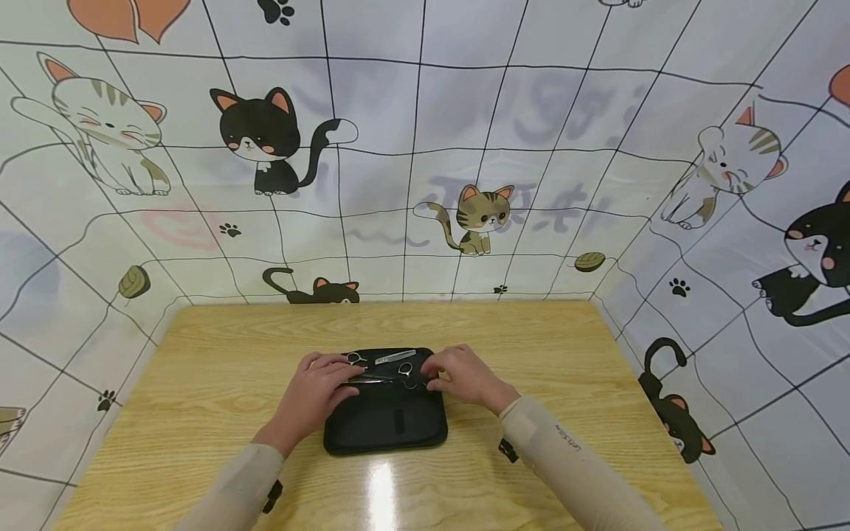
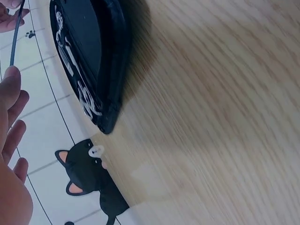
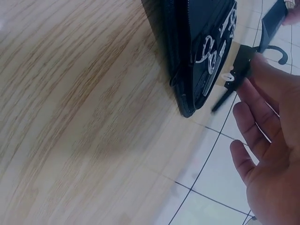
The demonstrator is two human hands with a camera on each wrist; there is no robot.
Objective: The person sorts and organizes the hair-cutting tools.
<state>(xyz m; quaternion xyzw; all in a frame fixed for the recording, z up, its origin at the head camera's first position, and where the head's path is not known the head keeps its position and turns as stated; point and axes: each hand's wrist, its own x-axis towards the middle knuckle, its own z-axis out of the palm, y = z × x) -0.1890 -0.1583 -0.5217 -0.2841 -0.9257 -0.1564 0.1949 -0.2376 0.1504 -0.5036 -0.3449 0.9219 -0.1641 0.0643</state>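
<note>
A black zip case (image 1: 358, 424) lies unfolded on the table. In its far half are finger-ring scissors (image 1: 406, 372), more metal rings (image 1: 356, 358) near the left side and a slim silver tool (image 1: 395, 358). My left hand (image 1: 317, 392) is over the case's left side, my right hand (image 1: 467, 375) at its right edge. In the wrist views, both hands pinch a thin black strip (image 3: 272, 26), wider toward the left hand and narrow beyond the right fingers. The left thumb (image 2: 11, 86) presses on its edge. Whether it is a comb, I cannot tell.
The wooden table (image 1: 531, 442) runs up to a cat-printed sheet (image 1: 425, 147) at the back and sides. A dark elastic-like loop (image 3: 176, 77) shows at the case's edge. Small black wrist devices (image 1: 508, 450) sit under both sleeves.
</note>
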